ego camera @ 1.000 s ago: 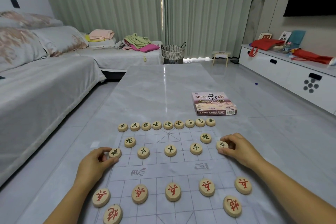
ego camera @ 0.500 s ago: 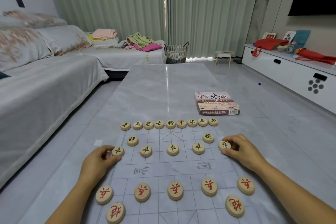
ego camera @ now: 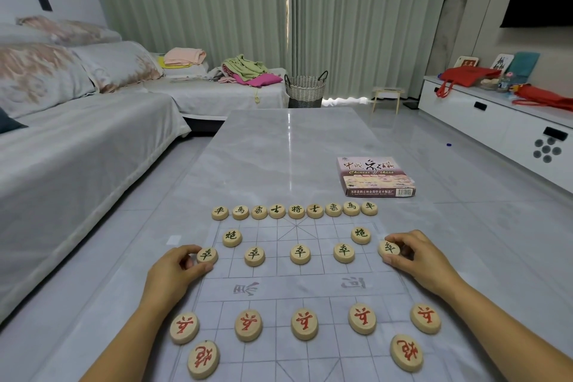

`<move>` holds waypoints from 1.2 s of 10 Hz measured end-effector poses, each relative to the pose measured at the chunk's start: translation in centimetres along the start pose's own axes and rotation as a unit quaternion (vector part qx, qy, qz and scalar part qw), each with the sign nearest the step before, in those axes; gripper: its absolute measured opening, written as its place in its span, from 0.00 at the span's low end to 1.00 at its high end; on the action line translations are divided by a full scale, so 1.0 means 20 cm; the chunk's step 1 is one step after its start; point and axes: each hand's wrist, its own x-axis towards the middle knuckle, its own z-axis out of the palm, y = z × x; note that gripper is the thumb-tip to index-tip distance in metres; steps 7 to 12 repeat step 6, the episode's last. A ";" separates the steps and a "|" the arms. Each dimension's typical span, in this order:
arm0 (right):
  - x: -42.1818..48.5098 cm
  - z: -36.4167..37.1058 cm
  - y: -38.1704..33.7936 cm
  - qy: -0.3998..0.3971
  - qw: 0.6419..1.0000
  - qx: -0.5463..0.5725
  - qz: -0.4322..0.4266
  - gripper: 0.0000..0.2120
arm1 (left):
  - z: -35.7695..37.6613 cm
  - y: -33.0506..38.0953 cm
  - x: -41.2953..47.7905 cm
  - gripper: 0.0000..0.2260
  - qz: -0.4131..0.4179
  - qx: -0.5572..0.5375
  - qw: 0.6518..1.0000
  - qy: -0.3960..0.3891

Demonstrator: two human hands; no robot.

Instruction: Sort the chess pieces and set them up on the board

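Head camera view, looking down a long grey marble table in a living room. A thin, see-through board printed with a grid lies flat on the near end of the table. Twenty-three round wooden chess pieces are visible on it.

Along the far edge of the board is a back row of nine dark-lettered pieces, side by side. One line nearer are two dark cannons, one towards each side. Nearer again are five dark soldiers, evenly spread across the board.

The left hand rests on the table at the board's left edge. Its thumb and fingers are curled around the leftmost soldier, pinching it as it sits on the board. The right hand mirrors it at the right edge, thumb and fingers curled and pinching the rightmost soldier, also on the board.

On the near side of the blank central strip are five red soldiers in a row. Nearer again are two red cannons, one near each side. Anything closer to the camera is out of frame.

One chess box lies flat on the table beyond the board's far right corner, well apart from the pieces. A grey sofa runs along the left, with two piles of folded clothes at its far end. One woven basket stands before pale green curtains. A white cabinet on the right carries two red bags.
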 end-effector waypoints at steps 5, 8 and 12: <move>-0.01 0.00 -0.01 -0.006 1.000 -0.007 0.011 0.20 | 0.00 0.01 0.00 0.16 -0.009 -0.013 1.000 -0.007; -0.01 -0.01 -0.02 -0.009 1.000 -0.005 0.021 0.22 | -0.01 0.00 0.00 0.17 -0.013 -0.026 1.000 -0.009; -0.01 -0.01 -0.02 -0.009 1.000 -0.005 0.021 0.22 | -0.01 0.00 0.00 0.17 -0.013 -0.026 1.000 -0.009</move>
